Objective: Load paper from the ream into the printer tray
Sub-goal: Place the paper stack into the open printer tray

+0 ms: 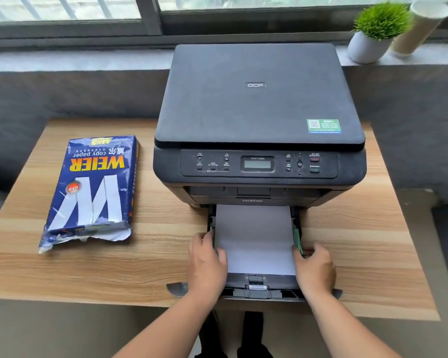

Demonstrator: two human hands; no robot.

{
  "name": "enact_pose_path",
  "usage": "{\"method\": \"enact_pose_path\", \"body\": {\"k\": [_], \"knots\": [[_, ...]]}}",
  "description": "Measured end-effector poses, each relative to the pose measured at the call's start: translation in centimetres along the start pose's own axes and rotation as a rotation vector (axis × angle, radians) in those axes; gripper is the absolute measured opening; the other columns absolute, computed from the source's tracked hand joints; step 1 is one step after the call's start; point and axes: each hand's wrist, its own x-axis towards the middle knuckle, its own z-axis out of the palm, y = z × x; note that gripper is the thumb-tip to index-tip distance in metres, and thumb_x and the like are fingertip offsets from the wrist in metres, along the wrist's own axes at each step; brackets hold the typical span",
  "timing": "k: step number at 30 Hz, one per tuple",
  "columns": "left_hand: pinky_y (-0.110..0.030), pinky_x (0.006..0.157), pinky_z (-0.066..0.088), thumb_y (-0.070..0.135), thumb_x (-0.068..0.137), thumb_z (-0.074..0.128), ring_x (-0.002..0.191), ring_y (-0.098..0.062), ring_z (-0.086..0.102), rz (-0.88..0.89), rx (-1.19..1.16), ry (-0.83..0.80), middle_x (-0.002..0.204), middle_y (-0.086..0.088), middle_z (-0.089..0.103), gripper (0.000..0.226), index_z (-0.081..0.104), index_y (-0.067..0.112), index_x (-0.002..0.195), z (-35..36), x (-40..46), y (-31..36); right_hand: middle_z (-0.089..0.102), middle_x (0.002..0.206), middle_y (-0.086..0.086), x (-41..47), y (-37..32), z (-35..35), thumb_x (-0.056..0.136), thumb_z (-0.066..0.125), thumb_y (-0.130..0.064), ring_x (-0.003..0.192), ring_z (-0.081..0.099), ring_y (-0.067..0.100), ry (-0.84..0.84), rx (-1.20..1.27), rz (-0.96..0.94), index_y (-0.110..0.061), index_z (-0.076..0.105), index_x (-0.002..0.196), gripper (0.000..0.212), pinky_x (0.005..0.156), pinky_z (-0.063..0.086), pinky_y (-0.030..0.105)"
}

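Note:
A black printer (256, 99) stands on the wooden table (140, 267). Its paper tray (259, 293) is pulled out toward me, with a white paper stack (255, 236) lying flat in it. My left hand (207, 262) rests on the stack's left edge, beside the left green guide. My right hand (314, 267) pinches the right green side guide (297, 240) at the stack's right edge. The blue ream (93, 189) lies to the printer's left, its near end torn open.
A small potted plant (373, 32) and a beige cylinder (419, 27) stand on the window sill behind the printer at the right. Bare table shows between the ream and the printer, and to the tray's right.

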Motion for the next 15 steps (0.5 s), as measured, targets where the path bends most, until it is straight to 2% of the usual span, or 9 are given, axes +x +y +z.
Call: {"method": "enact_pose_path", "body": {"k": [2, 9, 15], "knots": [[-0.036, 0.089, 0.041, 0.010, 0.085, 0.056, 0.110, -0.028, 0.047, -0.036, -0.023, -0.004, 0.116, -0.013, 0.052, 0.040, 0.054, 0.004, 0.124, -0.2, -0.1, 0.3, 0.062, 0.071, 0.000, 0.0, 0.1, 0.0, 0.079, 0.071, -0.027, 0.069, 0.054, 0.028, 0.000, -0.035, -0.023, -0.019, 0.065, 0.075, 0.012, 0.061, 0.042, 0.034], [-0.036, 0.084, 0.043, 0.014, 0.088, 0.051, 0.109, -0.026, 0.046, -0.081, -0.047, -0.054, 0.116, -0.011, 0.049, 0.042, 0.051, 0.007, 0.129, -0.6, -0.6, 1.3, 0.069, 0.079, 0.012, 0.7, 0.2, 0.4, 0.077, 0.070, -0.030, 0.081, 0.061, 0.037, 0.009, -0.113, 0.000, -0.020, 0.067, 0.072, 0.012, 0.067, 0.050, 0.037], [-0.036, 0.093, 0.042, 0.016, 0.088, 0.052, 0.121, -0.024, 0.039, -0.141, -0.113, -0.058, 0.129, -0.009, 0.043, 0.050, 0.043, 0.007, 0.137, 0.2, -2.6, 2.2, 0.069, 0.080, 0.015, 0.7, 0.2, 0.6, 0.078, 0.070, -0.028, 0.082, 0.061, 0.037, 0.008, -0.138, -0.008, -0.018, 0.068, 0.073, 0.011, 0.068, 0.050, 0.037]]}}
